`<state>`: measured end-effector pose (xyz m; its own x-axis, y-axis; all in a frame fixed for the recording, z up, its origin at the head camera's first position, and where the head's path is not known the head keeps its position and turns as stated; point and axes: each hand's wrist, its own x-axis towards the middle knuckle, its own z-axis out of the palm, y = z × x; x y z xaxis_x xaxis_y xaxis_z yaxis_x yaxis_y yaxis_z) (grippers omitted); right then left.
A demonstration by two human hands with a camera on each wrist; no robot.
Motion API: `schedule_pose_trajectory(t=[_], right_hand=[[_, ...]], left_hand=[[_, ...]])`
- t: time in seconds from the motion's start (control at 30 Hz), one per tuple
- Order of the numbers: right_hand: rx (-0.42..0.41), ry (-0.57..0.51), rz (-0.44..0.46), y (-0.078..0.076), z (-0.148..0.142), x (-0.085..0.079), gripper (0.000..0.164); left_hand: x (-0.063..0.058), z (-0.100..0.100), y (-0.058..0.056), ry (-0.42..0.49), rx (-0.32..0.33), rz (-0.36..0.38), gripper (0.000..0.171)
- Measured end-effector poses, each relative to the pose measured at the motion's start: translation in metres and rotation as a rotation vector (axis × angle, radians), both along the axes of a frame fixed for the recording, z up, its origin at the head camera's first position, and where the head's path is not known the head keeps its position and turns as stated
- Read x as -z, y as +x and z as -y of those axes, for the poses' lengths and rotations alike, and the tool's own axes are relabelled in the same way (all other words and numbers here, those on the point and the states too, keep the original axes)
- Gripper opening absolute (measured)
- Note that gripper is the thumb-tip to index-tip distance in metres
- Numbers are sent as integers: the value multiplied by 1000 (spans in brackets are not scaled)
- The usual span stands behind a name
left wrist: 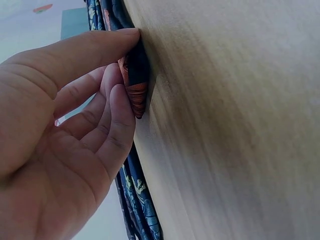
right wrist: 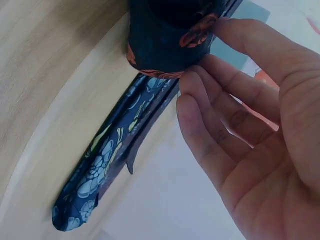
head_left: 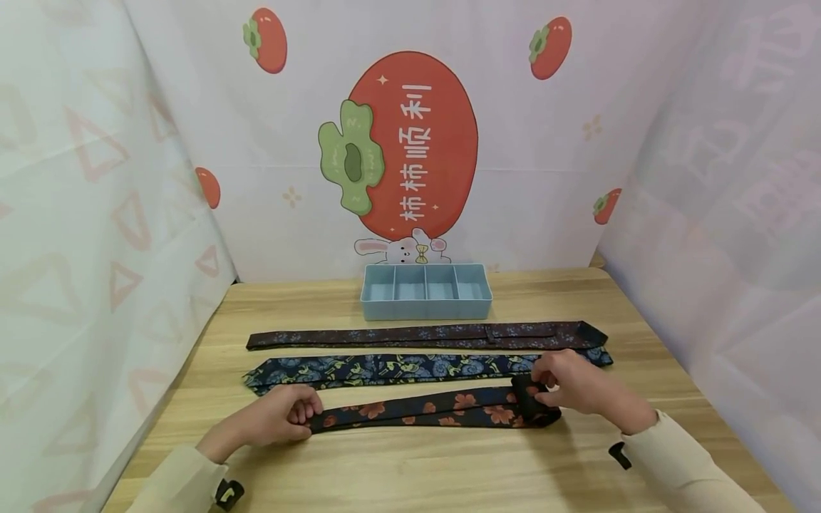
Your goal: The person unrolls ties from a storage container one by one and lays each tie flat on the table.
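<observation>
Nearest me lies a dark necktie with orange flowers [head_left: 420,410], stretched from left to right. My left hand [head_left: 282,415] pinches its left end between thumb and fingers; in the left wrist view, the thumb rests across the dark end [left wrist: 137,67]. At the other end, my right hand [head_left: 571,381] holds the folded-over part [head_left: 529,399] by its edge. That part stands up from the table as a loop in the right wrist view [right wrist: 170,45]. Just behind lies a navy necktie with blue and yellow print [head_left: 410,368], and beyond it a dark maroon necktie [head_left: 410,335].
A light blue divided box [head_left: 426,308] with several compartments stands at the back of the wooden table [head_left: 410,470]. White printed cloth [head_left: 269,157] hangs behind the table and on both sides.
</observation>
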<state>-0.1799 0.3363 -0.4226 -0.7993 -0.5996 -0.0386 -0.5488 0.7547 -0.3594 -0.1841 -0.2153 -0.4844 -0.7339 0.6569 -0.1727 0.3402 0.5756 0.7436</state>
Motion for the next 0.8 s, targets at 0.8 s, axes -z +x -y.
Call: schedule_pose_trajectory(t=[0.8], right_hand=[[-48, -7, -9, -1, 29, 7, 16]], left_hand=[[-3, 7, 2, -10, -11, -22, 25]])
